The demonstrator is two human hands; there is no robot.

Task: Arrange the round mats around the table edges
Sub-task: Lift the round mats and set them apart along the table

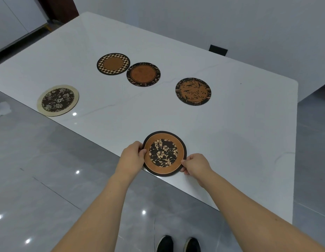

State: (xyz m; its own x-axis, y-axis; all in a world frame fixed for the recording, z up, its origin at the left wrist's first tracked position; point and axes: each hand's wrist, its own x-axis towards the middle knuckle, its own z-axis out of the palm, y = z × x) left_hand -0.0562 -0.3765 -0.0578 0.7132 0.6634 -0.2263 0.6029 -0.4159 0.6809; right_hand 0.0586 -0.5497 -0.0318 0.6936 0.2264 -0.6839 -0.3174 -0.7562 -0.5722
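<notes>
Both hands grip the brown-ringed flower mat (165, 154) at the near long edge of the white marble tabletop (240, 142). The left hand (133, 155) pinches its left rim with fingers curled over, and the right hand (195, 165) pinches its lower right rim. The mat's near rim sits on or slightly past the tabletop edge; which, I cannot tell.

The main risk lies there. If it is let go with too much rim hanging over, a brush of a forearm could tip it to the tiled floor (49, 179). The polished surface looks slick, so a light mat may also skid when released or nudged.

The other mats pose a spacing risk. The cream-rimmed floral mat (58, 100) already lies by the same near edge toward the left. The checkered mat (113, 64) and the leaf-bordered mat (143, 74) touch or nearly touch mid-tabletop, so dragging one could shift its neighbour. The bird-and-branch mat (193, 91) lies apart, toward the right end, and the far edge will likely need a long reach.
</notes>
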